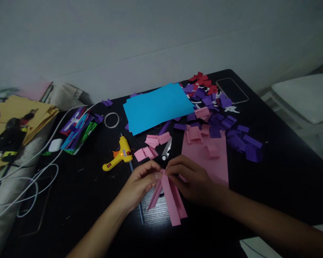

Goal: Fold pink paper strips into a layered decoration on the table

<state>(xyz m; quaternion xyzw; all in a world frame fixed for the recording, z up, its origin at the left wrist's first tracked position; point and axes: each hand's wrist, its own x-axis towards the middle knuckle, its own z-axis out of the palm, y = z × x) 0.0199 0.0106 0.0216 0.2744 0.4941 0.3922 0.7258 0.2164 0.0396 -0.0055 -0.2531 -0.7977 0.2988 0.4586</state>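
Observation:
Folded pink paper hangs from my fingertips over the black table, its long strips fanning downward. My left hand pinches its top edge from the left, thumb uppermost. My right hand grips the same top end from the other side, fingers bent inward. Just beyond my hands lie scissors, partly covered by the hands and the paper. Small folded pink pieces rest past my left hand. Under my right forearm's far side lies a flat pink sheet.
A yellow glue gun lies to the left. Blue sheets are at the back, with purple pieces and red scraps to the right. White cables loop at the left, near a bundle of coloured strips. A white chair stands right.

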